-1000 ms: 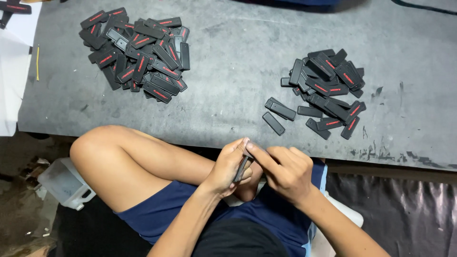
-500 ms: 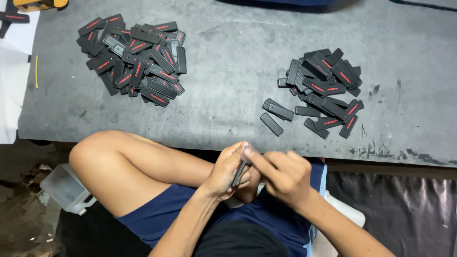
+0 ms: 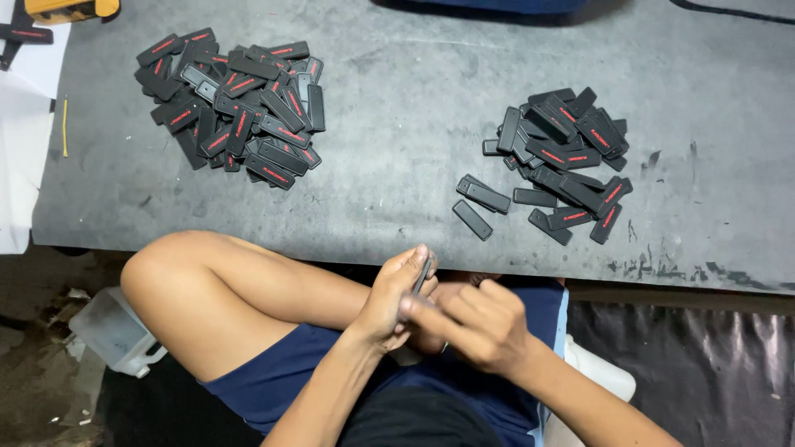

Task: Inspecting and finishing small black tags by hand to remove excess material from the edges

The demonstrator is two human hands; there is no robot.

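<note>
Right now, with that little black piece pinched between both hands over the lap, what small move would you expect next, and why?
Probably the right hand finishes pressing on the slim black rectangular plastic piece that the left hand holds upright, then sets it on the grey table. Two heaps of like pieces lie there, left and right.

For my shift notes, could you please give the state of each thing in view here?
Left hand: gripping a small black rectangular plastic piece, held upright.
Right hand: forefinger pressing the piece.
Left pile of black pieces: loosely heaped.
Right pile of black pieces: heaped, a few lying apart.
</note>
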